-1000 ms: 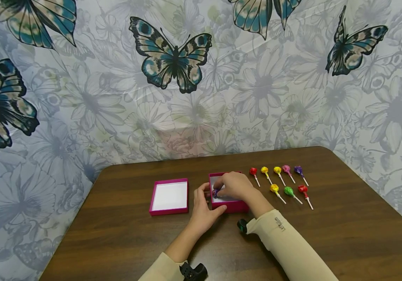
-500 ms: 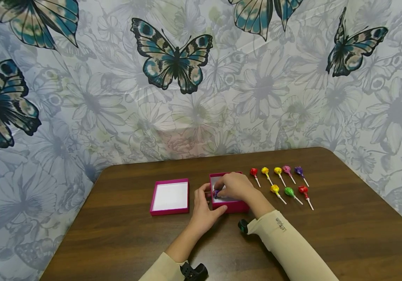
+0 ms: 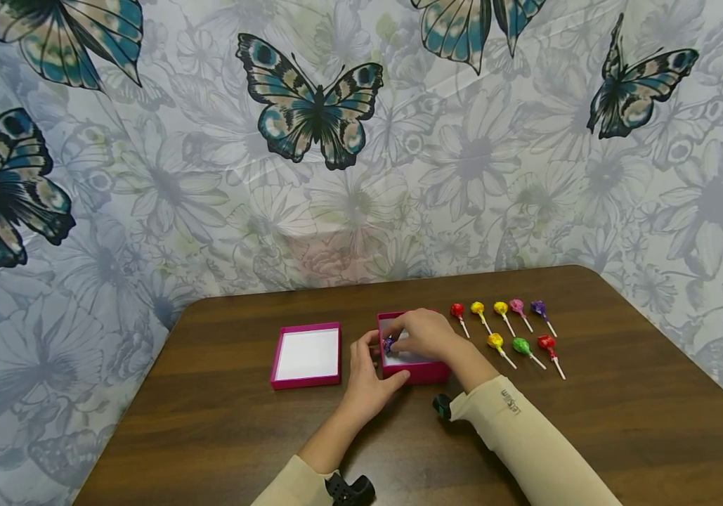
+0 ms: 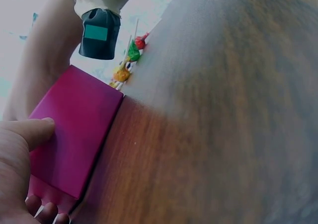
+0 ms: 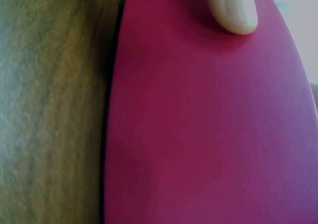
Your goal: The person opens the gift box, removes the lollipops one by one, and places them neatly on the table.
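Note:
A magenta box (image 3: 427,373) with a white inside stands uncovered on the table. My left hand (image 3: 363,383) steadies it at the near left corner: in the left wrist view the thumb lies on the front wall (image 4: 82,129) and the fingers curl round the side. My right hand (image 3: 423,333) reaches down into the box, its fingers bent at a purple-wrapped lollipop (image 3: 388,344) by the left inner wall. The lollipop's stick is hidden behind that hand. The right wrist view is filled by the box's magenta wall (image 5: 198,114), with a left thumb tip (image 5: 237,10) against it.
Left of the box lies its magenta lid (image 3: 306,355), white inside facing up. To the right, several lollipops lie in two rows, among them a green one (image 3: 521,345), a pink one (image 3: 516,306) and a red one (image 3: 546,342). A butterfly-print cloth (image 3: 475,169) hangs behind the table.
The right forearm has shifted slightly to the right, while its fingers stay at the purple lollipop inside the box. The left hand keeps its hold on the box.

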A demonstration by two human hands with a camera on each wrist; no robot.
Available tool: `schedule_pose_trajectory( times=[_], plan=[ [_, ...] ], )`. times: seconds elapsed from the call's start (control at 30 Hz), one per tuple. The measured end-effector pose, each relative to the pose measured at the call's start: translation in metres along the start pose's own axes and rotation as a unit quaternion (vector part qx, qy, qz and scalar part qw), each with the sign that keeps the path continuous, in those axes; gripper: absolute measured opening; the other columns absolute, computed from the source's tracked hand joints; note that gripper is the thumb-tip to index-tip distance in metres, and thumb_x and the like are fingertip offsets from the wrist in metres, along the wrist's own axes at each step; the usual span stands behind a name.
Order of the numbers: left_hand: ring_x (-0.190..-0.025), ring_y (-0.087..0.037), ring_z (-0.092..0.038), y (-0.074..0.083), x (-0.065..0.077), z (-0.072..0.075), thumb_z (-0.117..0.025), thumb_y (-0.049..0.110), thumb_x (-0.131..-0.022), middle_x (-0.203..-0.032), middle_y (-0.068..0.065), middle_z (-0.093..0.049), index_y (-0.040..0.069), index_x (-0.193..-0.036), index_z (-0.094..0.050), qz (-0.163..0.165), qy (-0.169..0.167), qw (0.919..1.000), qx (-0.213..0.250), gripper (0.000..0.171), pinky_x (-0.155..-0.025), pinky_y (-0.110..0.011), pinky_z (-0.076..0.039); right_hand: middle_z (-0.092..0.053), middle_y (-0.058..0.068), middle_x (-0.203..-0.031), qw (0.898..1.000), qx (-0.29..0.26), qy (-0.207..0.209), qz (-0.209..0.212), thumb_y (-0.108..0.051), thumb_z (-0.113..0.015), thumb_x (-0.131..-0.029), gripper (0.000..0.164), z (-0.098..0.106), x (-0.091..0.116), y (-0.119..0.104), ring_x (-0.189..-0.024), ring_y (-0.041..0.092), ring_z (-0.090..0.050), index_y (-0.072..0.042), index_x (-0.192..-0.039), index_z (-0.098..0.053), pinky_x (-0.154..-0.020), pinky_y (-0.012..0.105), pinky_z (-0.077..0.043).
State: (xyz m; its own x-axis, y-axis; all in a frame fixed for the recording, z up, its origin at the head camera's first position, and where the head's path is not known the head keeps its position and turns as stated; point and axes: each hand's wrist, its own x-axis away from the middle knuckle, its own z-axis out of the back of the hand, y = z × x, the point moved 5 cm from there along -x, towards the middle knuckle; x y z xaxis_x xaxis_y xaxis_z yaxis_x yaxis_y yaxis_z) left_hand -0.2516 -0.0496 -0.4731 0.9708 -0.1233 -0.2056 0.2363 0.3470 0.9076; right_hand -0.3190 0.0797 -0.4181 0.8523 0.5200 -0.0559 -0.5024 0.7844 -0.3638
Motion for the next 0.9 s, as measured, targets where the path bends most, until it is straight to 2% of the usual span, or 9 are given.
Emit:
schedule_pose_trajectory(
  times=[0.23,0.5,0.7,0.9],
  plan=[
    [-0.125,-0.022,-0.042,0.0,0.0,-0.001,-0.082,0.025,-0.082,-0.141,-0.011,-0.034,0.015,-0.147,-0.028,0.0,0.003,1.0,0.0,0.084,-0.103,-0.039,-0.042,-0.076,-0.008,-0.107,1.0,0.002,0.009,-0.003,-0.029,-0.078,-0.087,0.022,0.006,0.003,0.001,-0.106,0.021,-0.069,-0.026,-0.109,-0.076,-0.09,0.045,-0.054],
    [-0.124,-0.022,-0.042,-0.002,-0.001,-0.001,-0.082,0.026,-0.082,-0.14,-0.01,-0.035,0.015,-0.147,-0.029,0.0,0.008,0.9999,-0.01,0.084,-0.102,-0.038,-0.042,-0.076,-0.007,-0.1,0.997,-0.014,0.072,0.0,-0.032,-0.078,-0.086,0.022,0.02,0.012,-0.001,-0.104,0.021,-0.069,-0.027,-0.108,-0.074,-0.089,0.044,-0.055],
    [-0.122,-0.022,-0.043,-0.002,-0.001,-0.001,-0.082,0.026,-0.081,-0.138,-0.011,-0.036,0.014,-0.146,-0.03,-0.001,0.008,0.9999,-0.009,0.084,-0.101,-0.039,-0.043,-0.074,-0.006,-0.101,0.993,-0.032,0.114,-0.015,-0.035,-0.077,-0.087,0.023,0.03,0.02,0.003,-0.093,0.022,-0.068,-0.026,-0.108,-0.073,-0.076,0.035,-0.053],
    [-0.122,-0.021,-0.045,-0.002,-0.001,-0.001,-0.083,0.027,-0.081,-0.137,-0.01,-0.038,0.015,-0.145,-0.031,0.002,0.009,0.9999,-0.012,0.083,-0.101,-0.038,-0.044,-0.075,-0.001,-0.106,0.988,-0.038,0.142,-0.037,-0.035,-0.077,-0.086,0.025,0.041,0.028,0.011,-0.078,0.015,-0.057,-0.025,-0.109,-0.072,-0.066,0.029,-0.047]
  ],
)
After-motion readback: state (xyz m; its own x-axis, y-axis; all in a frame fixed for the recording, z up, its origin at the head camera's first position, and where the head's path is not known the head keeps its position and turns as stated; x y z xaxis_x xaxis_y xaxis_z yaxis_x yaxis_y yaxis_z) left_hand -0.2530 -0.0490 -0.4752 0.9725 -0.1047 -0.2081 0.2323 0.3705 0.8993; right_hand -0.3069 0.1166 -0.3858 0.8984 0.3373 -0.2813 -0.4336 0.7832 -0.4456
